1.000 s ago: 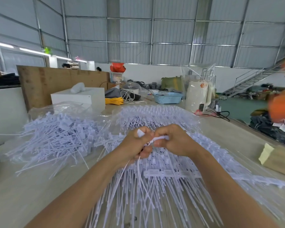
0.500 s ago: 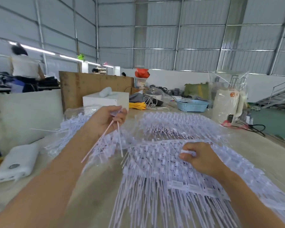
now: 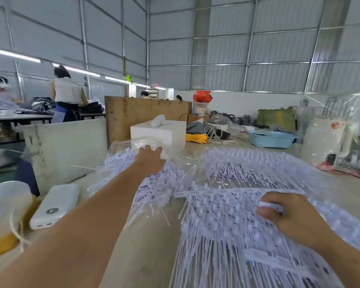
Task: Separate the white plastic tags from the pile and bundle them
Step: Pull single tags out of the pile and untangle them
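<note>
My left hand, grip released, rests on the far-left loose tag heap; my right hand pinches a tag head in the nearer fanned tag pile, stems running toward me.

— Where is the left hand?
— Far out in front, on a straight bare arm, fingers spread and extended, palm down, back of the hand facing the camera.
— And the right hand?
— Close in, low at the right, forearm bent inward. Its fingers are curled, thumb and forefinger tight in a pinching grip on a white piece.
</note>
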Tool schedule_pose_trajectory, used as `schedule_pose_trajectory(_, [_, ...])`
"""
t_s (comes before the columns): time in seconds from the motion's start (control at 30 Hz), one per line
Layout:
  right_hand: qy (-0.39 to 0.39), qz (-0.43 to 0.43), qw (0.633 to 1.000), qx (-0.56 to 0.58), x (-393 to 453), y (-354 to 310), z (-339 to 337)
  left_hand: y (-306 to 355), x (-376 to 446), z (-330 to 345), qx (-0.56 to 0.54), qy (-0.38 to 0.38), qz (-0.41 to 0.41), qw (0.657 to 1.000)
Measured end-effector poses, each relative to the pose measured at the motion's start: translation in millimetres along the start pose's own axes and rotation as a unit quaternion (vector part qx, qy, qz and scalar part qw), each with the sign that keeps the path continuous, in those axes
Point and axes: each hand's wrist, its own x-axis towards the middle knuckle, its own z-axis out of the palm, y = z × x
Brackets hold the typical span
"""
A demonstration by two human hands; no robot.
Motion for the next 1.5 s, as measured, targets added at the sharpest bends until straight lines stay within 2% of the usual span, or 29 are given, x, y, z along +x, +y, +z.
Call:
schedule_pose_trajectory(0.1, [-0.002,-0.001,1.000,0.000,0.5,-0.3,1.0,-3.4,0.3,8.8,0.023,-0.050,-0.013,0.998])
schedule_pose_trajectory(0.2, [0.003,-0.001,1.000,-0.007,1.0,0.2,2.8,-2.2,-6.3,4.1,0.033,-0.049,-0.023,0.998])
schedule_pose_trajectory(0.37, [0.008,0.008,1.000,0.013,1.4,-2.4,3.5,24.3,-40.6,-44.9,0.102,-0.093,-0.034,0.990])
schedule_pose_trajectory(0.4, [0.017,0.006,1.000,0.019,1.6,-3.9,3.3,33.4,-51.1,-57.4,0.110,-0.072,-0.023,0.991])
schedule_pose_trajectory(0.43, [0.027,0.005,0.999,0.021,1.6,-5.1,2.7,44.1,-62.0,-67.8,0.097,-0.019,0.002,0.995])
schedule_pose_trajectory(0.47, [0.034,0.005,0.999,0.022,1.7,-5.8,1.9,56.9,-74.8,-76.1,0.044,0.055,0.038,0.997])
schedule_pose_trajectory(0.5, [0.039,0.009,0.999,0.024,2.0,-6.4,1.0,72.2,-90.0,-81.8,-0.053,0.127,0.088,0.987])
schedule_pose_trajectory(0.53, [0.045,0.017,0.998,0.036,1.8,-6.8,0.2,88.8,-107.0,-84.8,-0.181,0.166,0.140,0.959])
schedule_pose_trajectory(0.57, [0.054,0.025,0.997,0.058,1.6,-6.6,-0.6,105.5,-122.8,-85.2,-0.304,0.158,0.176,0.923])
schedule_pose_trajectory(0.63, [0.079,0.027,0.991,0.108,1.2,-5.2,-1.6,137.9,-148.8,-79.2,-0.465,0.060,0.196,0.861])
schedule_pose_trajectory(0.73, [0.097,0.006,0.987,0.132,2.2,-3.5,-1.9,168.4,-164.3,-58.3,-0.570,-0.092,0.162,0.800])
schedule_pose_trajectory(0.83, [0.093,-0.015,0.990,0.106,3.9,-3.8,0.0,173.8,-166.1,-41.5,-0.693,-0.185,0.155,0.679])
schedule_pose_trajectory(0.87, [0.085,-0.020,0.992,0.095,4.0,-4.0,0.9,172.7,-167.3,-38.0,-0.716,-0.190,0.157,0.653])
schedule_pose_trajectory(0.97, [0.063,-0.027,0.993,0.097,3.1,-5.5,-2.0,169.6,-171.0,-34.2,-0.745,-0.153,0.126,0.637])
schedule_pose_trajectory(1.0, [0.075,-0.024,0.993,0.086,3.0,-4.5,-4.0,168.4,-171.5,-35.0,-0.767,-0.149,0.107,0.615])
schedule_pose_trajectory(1.07, [0.120,0.016,0.992,0.033,1.8,1.5,-10.5,165.4,-171.3,-40.9,-0.820,-0.155,0.064,0.547])
schedule_pose_trajectory(1.1, [0.130,0.057,0.989,0.042,-0.6,3.9,-14.5,163.4,-170.0,-44.9,-0.847,-0.160,0.041,0.505])
schedule_pose_trajectory(1.17, [0.071,0.168,0.964,0.195,-5.8,6.2,-21.9,160.2,-164.6,-49.5,-0.900,-0.171,-0.007,0.400])
schedule_pose_trajectory(1.2, [0.004,0.201,0.930,0.308,-7.6,7.0,-24.4,158.3,-161.8,-50.3,-0.923,-0.175,-0.035,0.340])
schedule_pose_trajectory(1.23, [-0.062,0.204,0.890,0.403,-9.9,7.0,-25.6,156.9,-160.2,-50.1,-0.937,-0.174,-0.060,0.296])
schedule_pose_trajectory(1.27, [-0.111,0.187,0.853,0.475,-11.3,6.8,-25.9,155.3,-158.2,-48.3,-0.942,-0.175,-0.082,0.274])
schedule_pose_trajectory(1.33, [-0.156,0.132,0.790,0.577,-12.8,7.0,-26.9,151.4,-155.6,-44.2,-0.937,-0.202,-0.102,0.267])
schedule_pose_trajectory(1.37, [-0.165,0.109,0.767,0.611,-13.0,8.2,-28.5,149.2,-154.6,-42.6,-0.930,-0.223,-0.105,0.273])
schedule_pose_trajectory(1.4, [-0.172,0.095,0.759,0.621,-13.0,9.7,-30.8,146.9,-153.7,-41.5,-0.919,-0.238,-0.098,0.297])
schedule_pose_trajectory(1.43, [-0.178,0.098,0.774,0.600,-12.9,10.6,-32.9,145.4,-153.5,-41.3,-0.903,-0.247,-0.082,0.342])
schedule_pose_trajectory(1.5, [-0.130,0.170,0.846,0.488,-10.6,11.7,-31.9,145.5,-155.2,-40.4,-0.857,-0.239,-0.044,0.456])
